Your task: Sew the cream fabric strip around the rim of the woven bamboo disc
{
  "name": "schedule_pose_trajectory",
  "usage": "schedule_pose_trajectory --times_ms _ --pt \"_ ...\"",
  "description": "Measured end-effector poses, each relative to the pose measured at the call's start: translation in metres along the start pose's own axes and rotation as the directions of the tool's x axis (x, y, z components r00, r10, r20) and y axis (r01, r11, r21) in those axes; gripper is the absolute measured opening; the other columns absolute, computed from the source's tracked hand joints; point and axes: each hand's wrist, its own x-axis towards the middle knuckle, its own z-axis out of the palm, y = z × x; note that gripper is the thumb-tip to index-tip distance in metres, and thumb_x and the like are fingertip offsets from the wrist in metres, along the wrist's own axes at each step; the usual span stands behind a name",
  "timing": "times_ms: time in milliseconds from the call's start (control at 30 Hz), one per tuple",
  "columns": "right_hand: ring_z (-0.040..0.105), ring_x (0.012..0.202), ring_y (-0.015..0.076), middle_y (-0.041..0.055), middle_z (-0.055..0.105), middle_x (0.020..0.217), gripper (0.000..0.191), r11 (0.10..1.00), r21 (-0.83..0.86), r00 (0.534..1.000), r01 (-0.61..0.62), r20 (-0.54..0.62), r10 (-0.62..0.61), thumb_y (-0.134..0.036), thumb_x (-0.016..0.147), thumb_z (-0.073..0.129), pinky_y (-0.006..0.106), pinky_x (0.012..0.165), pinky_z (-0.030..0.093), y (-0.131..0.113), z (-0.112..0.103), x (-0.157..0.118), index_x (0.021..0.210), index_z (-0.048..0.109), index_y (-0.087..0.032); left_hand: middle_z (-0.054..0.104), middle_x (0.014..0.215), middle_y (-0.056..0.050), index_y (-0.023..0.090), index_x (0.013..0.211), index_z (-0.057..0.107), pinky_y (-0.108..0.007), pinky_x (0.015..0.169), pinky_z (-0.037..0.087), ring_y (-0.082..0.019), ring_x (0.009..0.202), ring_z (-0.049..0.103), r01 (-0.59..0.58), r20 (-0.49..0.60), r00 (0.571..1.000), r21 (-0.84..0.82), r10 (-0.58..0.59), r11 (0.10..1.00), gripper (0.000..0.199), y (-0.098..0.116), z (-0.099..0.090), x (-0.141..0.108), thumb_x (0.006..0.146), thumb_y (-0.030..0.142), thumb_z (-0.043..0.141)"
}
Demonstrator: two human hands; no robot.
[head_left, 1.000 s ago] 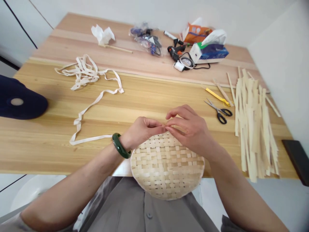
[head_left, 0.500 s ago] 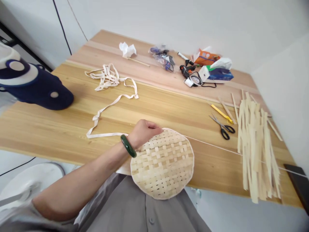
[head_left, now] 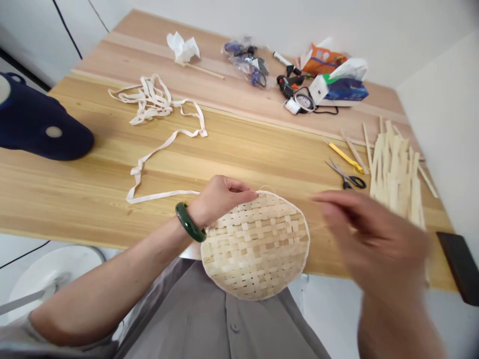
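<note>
My left hand (head_left: pixel 223 198), with a green bangle at the wrist, pinches the upper rim of a round woven bamboo mat (head_left: pixel 258 249). The mat is edged with white tape and leans against my shirt at the table's front edge. A white cloth tape (head_left: pixel 160 196) runs from behind my left hand to a loose heap on the table. Fine loose thread (head_left: pixel 268 189) shows at the mat's upper rim. To the right of the mat, my right hand (head_left: pixel 377 244) is blurred, thumb and forefinger pressed together; what they hold is too small to make out.
Scissors (head_left: pixel 346 175), a yellow-handled tool (head_left: pixel 346 157) and pale bamboo strips (head_left: pixel 396 172) lie to the right, partly behind my right hand. Further back are a glue gun (head_left: pixel 288 85), a tissue pack (head_left: pixel 342 89) and bagged items (head_left: pixel 247 62). A dark blue object (head_left: pixel 45 119) stands left.
My right hand has come into view from the right. The thread that stretched taut to the right from the mat is now slack. My left hand still grips the mat's rim.
</note>
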Motion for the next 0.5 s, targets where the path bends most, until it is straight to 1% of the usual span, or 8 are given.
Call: schedule_pose_trajectory --times_ms 67,133,200,333,500 --pt "0.063 0.063 0.0121 0.0009 0.072 0.083 0.017 0.997 -0.045 0.998 0.058 0.014 -0.058 -0.012 0.09 0.057 0.024 0.056 0.048 -0.002 0.02 0.006 0.097 0.068 -0.022 0.069 0.064 -0.002 0.014 0.073 0.074 -0.02 0.049 0.04 -0.01 0.053 0.056 0.009 0.009 1.0 -0.027 -0.009 1.0 0.02 0.001 0.0 0.0 0.074 0.035 0.073" --pt "0.065 0.069 0.0128 0.0016 0.073 0.085 0.019 0.99 -0.087 0.994 0.107 0.039 -0.104 -0.01 0.09 0.054 0.024 0.06 0.048 -0.001 0.038 0.008 0.099 0.068 -0.02 0.07 0.066 -0.002 0.014 0.075 0.075 -0.021 0.051 0.042 -0.01 0.054 0.057 0.025 0.006 1.0 -0.046 -0.024 0.999 0.021 0.001 0.0 0.0 0.074 0.035 0.074" --pt "0.065 0.07 0.0133 0.0023 0.073 0.084 0.02 0.984 -0.121 0.991 0.127 0.047 -0.122 -0.009 0.09 0.053 0.025 0.061 0.048 0.003 0.049 0.007 0.1 0.069 -0.017 0.069 0.065 -0.001 0.014 0.074 0.074 -0.02 0.051 0.041 -0.01 0.054 0.057 0.031 -0.001 1.0 -0.052 -0.031 0.998 0.021 0.001 -0.001 0.001 0.074 0.035 0.074" --pt "0.06 0.063 0.0116 0.0017 0.068 0.073 0.02 0.979 -0.141 0.989 0.146 0.048 -0.14 -0.008 0.089 0.053 0.024 0.058 0.045 0.008 0.052 0.003 0.097 0.071 -0.013 0.069 0.066 0.0 0.014 0.074 0.075 -0.02 0.051 0.041 -0.009 0.054 0.056 0.018 0.005 1.0 -0.053 -0.018 0.998 0.021 0.0 0.0 0.002 0.074 0.036 0.075" --pt "0.056 0.06 0.0103 0.0008 0.067 0.072 0.025 0.973 -0.167 0.987 0.16 0.054 -0.153 -0.008 0.09 0.051 0.024 0.058 0.043 0.01 0.052 0.005 0.101 0.071 -0.015 0.066 0.063 0.001 0.014 0.071 0.073 -0.019 0.049 0.038 -0.008 0.053 0.052 -0.015 0.007 1.0 -0.036 0.015 0.999 0.021 -0.001 0.0 0.004 0.074 0.035 0.075"
